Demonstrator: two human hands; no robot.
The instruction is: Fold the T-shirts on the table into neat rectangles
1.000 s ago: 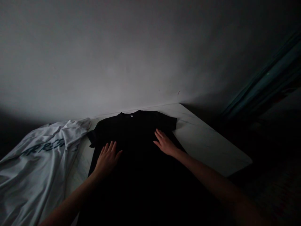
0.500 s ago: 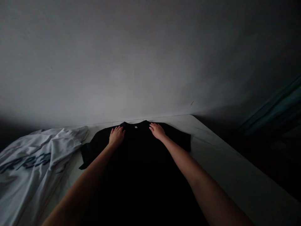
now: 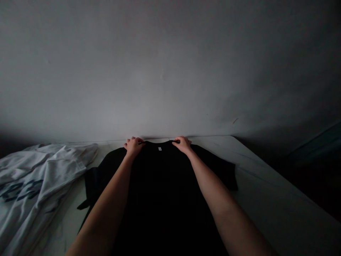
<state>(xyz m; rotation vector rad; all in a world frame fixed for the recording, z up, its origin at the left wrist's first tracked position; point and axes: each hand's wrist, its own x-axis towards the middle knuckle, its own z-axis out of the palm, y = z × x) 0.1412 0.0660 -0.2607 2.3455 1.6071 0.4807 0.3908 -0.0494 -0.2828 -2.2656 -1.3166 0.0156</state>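
Across the lower middle of the frame, a black T-shirt [image 3: 165,199] lies spread on a pale, marbled bench [image 3: 255,199], collar [image 3: 160,143] toward the wall [image 3: 160,71], short sleeves out to both sides. Left hand [image 3: 134,145], just left of frame center: grip pinches the black fabric at the collar's left end, thumb and fingers together. Right hand [image 3: 183,144], just right of center: grip pinches the matching spot at the collar's right end. Small white label [image 3: 160,149] sits between the hands, inside the neckline. Both forearms come up from the bottom edge, over the shirt. Left side of frame: rumpled white garment [image 3: 61,167] with dark lettering, beside the left sleeve. Far right too dark to read.
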